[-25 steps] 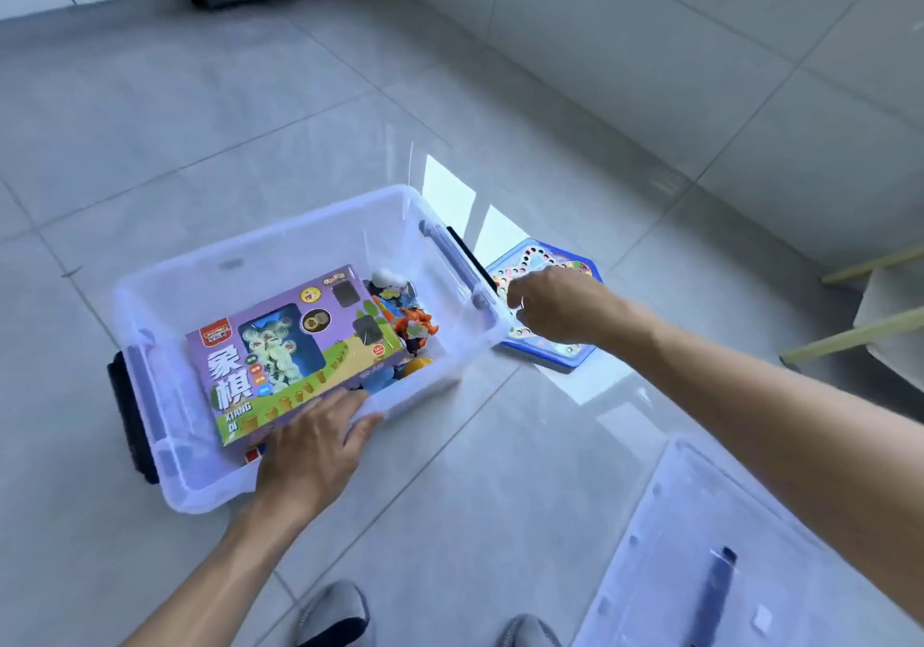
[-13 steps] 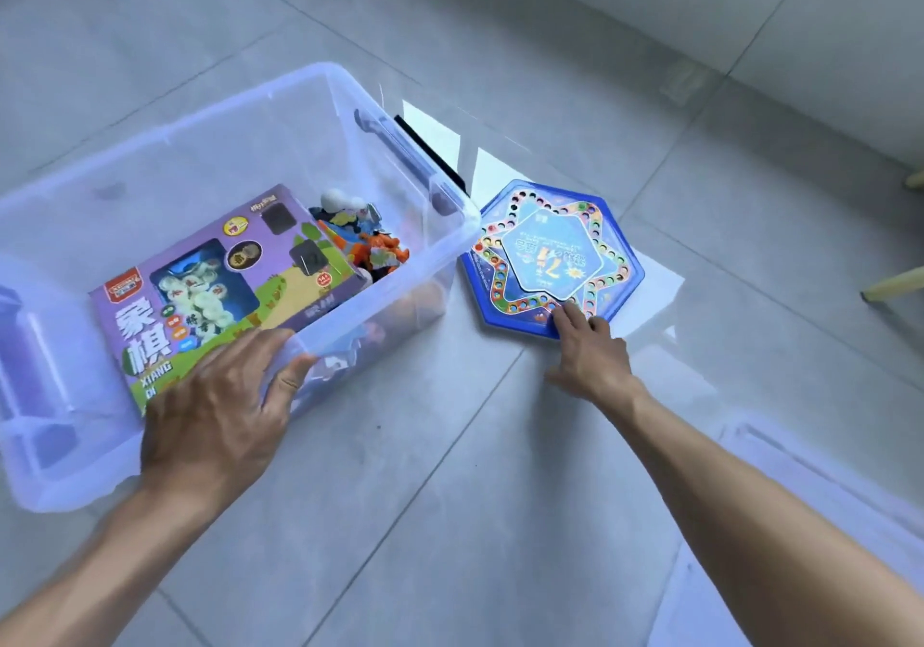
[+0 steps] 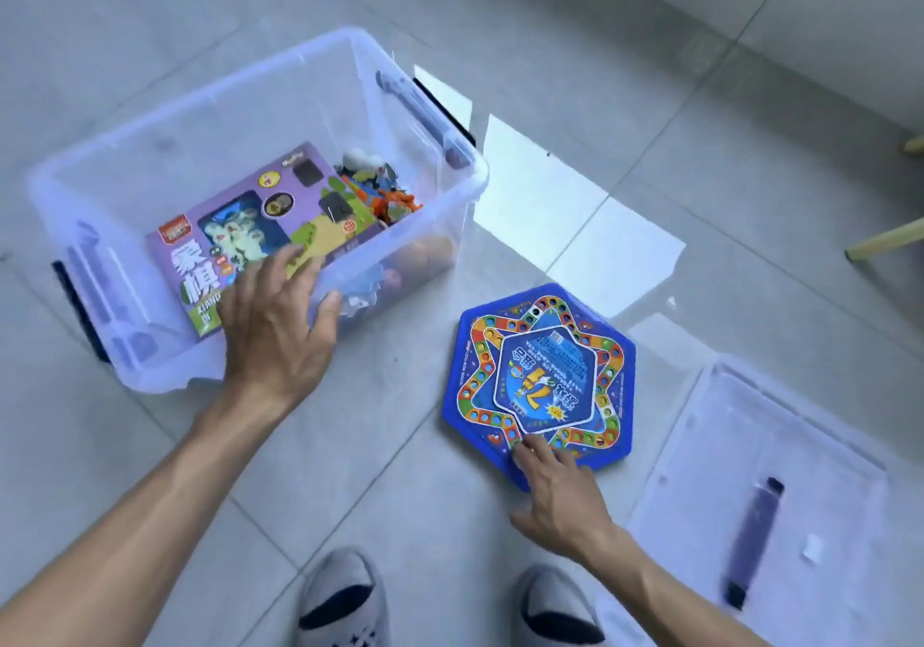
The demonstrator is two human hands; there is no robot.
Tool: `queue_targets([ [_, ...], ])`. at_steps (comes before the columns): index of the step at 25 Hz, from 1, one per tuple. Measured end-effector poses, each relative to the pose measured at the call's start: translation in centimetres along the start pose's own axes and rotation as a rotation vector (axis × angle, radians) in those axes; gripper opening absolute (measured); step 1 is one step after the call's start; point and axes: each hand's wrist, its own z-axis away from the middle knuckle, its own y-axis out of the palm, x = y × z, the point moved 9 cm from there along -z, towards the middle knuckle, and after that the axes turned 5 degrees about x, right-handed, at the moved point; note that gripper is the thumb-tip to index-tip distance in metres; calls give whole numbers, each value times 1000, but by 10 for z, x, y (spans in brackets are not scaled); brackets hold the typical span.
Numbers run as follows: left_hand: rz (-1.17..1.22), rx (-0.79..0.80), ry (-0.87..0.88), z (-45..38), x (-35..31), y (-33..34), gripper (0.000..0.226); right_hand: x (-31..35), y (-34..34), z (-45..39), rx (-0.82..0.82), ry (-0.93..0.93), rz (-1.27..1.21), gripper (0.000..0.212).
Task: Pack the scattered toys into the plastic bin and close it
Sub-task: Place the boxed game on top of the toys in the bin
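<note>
My clear plastic bin (image 3: 150, 156) sits open on the floor, holding a purple chess-set box (image 3: 260, 226) tilted against its near wall and a heap of small colourful toys (image 3: 385, 191) at its right end. Right of the bin lies a blue hexagonal game board (image 3: 540, 376), flat. Farther right lies the bin's clear lid (image 3: 780, 471).

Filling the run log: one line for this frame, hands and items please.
left hand: rests on bin rim | right hand: fingers on hexagonal board game, floor | purple box: in bin | lid: off
</note>
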Motion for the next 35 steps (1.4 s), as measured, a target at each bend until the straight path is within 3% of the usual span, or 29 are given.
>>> queue_targets([
  [2, -63, -42, 171, 43, -32, 22, 41, 1, 22, 16, 30, -56, -109, 54],
  [4, -94, 208, 264, 93, -50, 88, 43, -39, 8, 18, -174, 93, -242, 52],
  [6, 33, 613, 117, 130, -44, 164, 50, -113, -6, 36, -381, 488, -510, 51],
  [8, 271, 785, -161, 145, -37, 201, 56, -153, 7, 53, -313, 742, -775, 53],
  [10, 361, 746, -306, 136, -41, 209, 59, -154, 25, 50, -183, 775, -1045, 45],
  [12, 551, 763, -532, 135, -33, 215, 64, -148, 38, 48, -166, 772, -1279, 35],
  [16, 888, 844, -831, 145, -8, 226, 31, -142, 44, 36, -128, 745, -1468, 29],
  [19, 1124, 718, -917, 149, -2, 201, 22, -118, 23, 29, -43, 601, -1544, 13],
  [22, 1312, 599, -888, 139, 4, 153, 26, -80, -8, 27, 68, 453, -1707, 32],
  [24, 1368, 597, -795, 127, -5, 117, 27, -58, -49, 29, 29, 282, -1832, 34],
  [26, 1315, 513, -605, 97, -9, 62, 23, -42, -95, 36, -71, 135, -1882, 30],
  [28, 1138, 172, -393, 54, 9, -6, 22, -30, -128, 47, -131, 23, -1936, 28],
  [29, 952, -12, -297, 36, 26, -38, 26, -23, -141, 55, -142, -20, -1953, 29],
  [30, 663, -84, -216, 21, 38, -58, 30, -19, -152, 61, -159, -46, -1954, 31],
  [32, 125, 132, -187, 7, 55, -41, 25, -11, -170, 75, -181, -90, -1956, 39],
  [34, 53, 336, -165, 19, 67, -12, 29, 0, -189, 87, -197, -133, -1934, 49],
  [35, 129, 316, -136, 28, 65, -10, 44, 5, -196, 89, -210, -125, -1908, 52],
])
